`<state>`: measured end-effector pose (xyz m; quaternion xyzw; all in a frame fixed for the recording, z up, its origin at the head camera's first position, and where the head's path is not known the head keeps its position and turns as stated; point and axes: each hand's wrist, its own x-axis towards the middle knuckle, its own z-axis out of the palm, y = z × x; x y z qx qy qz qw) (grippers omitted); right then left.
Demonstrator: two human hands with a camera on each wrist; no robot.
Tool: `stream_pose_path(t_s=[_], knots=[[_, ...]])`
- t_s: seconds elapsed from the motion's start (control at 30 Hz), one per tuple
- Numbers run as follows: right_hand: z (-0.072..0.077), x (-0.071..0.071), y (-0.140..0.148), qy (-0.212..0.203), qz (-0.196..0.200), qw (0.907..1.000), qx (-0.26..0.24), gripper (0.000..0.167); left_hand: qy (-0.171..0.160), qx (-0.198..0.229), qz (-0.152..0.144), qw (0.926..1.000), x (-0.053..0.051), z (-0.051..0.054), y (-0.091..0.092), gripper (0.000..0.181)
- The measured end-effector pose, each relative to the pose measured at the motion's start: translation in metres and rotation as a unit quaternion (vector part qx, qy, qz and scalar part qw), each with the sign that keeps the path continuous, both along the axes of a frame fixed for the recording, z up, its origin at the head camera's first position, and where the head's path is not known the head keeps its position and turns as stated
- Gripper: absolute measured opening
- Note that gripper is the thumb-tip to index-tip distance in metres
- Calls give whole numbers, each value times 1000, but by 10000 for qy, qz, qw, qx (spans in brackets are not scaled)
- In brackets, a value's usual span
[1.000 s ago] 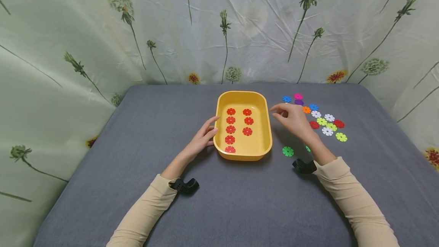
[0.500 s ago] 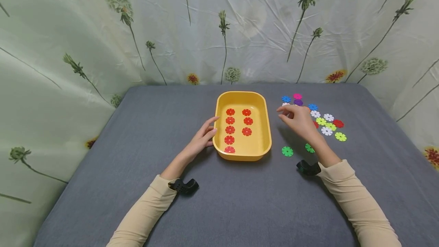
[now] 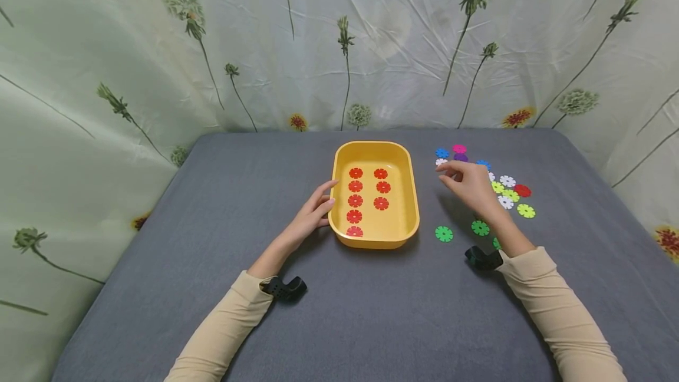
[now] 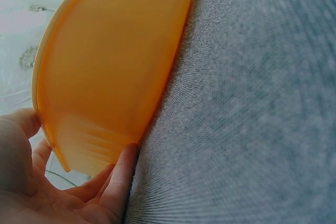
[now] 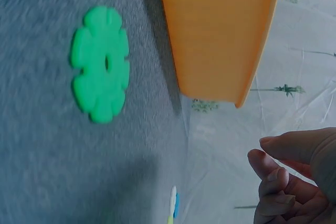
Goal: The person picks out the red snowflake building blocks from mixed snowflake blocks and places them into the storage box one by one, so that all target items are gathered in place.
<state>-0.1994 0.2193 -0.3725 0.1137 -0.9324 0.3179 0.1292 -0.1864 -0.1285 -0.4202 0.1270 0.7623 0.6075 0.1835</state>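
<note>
The yellow plastic tub (image 3: 399, 226) stands on the grey cloth, with two columns of red notched discs (image 3: 354, 200) lying inside. My left hand (image 3: 310, 212) holds the tub's left side, its fingertips at the rim and outer wall; in the left wrist view the fingers lie against the orange-looking wall (image 4: 115, 61). My right hand (image 3: 469, 187) hovers right of the tub, fingers loosely bent, a gap between thumb and index finger. No object shows in its fingers. Beneath its wrist lie green notched discs (image 3: 480, 228), one partly hidden by the arm; one green disc (image 5: 101, 64) fills the right wrist view.
Right of the right hand lie several loose discs: white (image 3: 507, 181), yellow-green (image 3: 526, 211) and red (image 3: 522, 191). Beyond it are blue (image 3: 442, 152), pink (image 3: 459, 149) and purple (image 3: 460, 158) ones. A flower-print curtain (image 3: 297, 46) hangs behind the grey table (image 3: 239, 181).
My right hand has moved rightward, away from the tub, now covering some discs and baring green ones near its wrist. The left hand and the tub have stayed put.
</note>
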Motion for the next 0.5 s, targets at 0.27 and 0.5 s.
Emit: stream_pose_path(t_s=[0.27, 0.5], knots=[[-2, -2, 12, 110, -108, 9998, 150, 16, -27, 41, -24, 10000, -1, -1, 0, 48], [-5, -1, 18, 3, -169, 9996, 223, 17, -10, 147, -53, 9999, -2, -3, 0, 47]])
